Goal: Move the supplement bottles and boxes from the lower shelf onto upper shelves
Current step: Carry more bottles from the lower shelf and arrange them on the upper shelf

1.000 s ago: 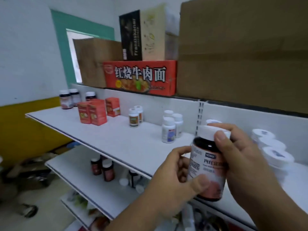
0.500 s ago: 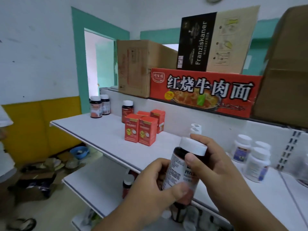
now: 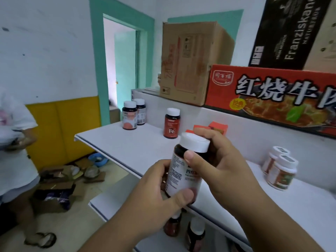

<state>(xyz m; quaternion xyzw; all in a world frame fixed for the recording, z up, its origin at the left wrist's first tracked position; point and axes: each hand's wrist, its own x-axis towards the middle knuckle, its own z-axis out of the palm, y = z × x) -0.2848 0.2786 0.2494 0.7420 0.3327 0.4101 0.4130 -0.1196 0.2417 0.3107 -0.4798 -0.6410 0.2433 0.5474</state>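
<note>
A dark brown bottle (image 3: 185, 171) with a white cap and white label. White shelf (image 3: 138, 148). A dark bottle with a red label (image 3: 171, 123) marked "Fe". Small orange-red boxes (image 3: 217, 126). A red noodle carton (image 3: 269, 95) with white characters. Teal door frame (image 3: 96, 60), yellow lower wall panel (image 3: 72, 128).

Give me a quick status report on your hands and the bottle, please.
Left hand and right hand both grip the dark bottle, upright, above upper shelf. Fe bottle stands behind; shelf space left of it.
</note>
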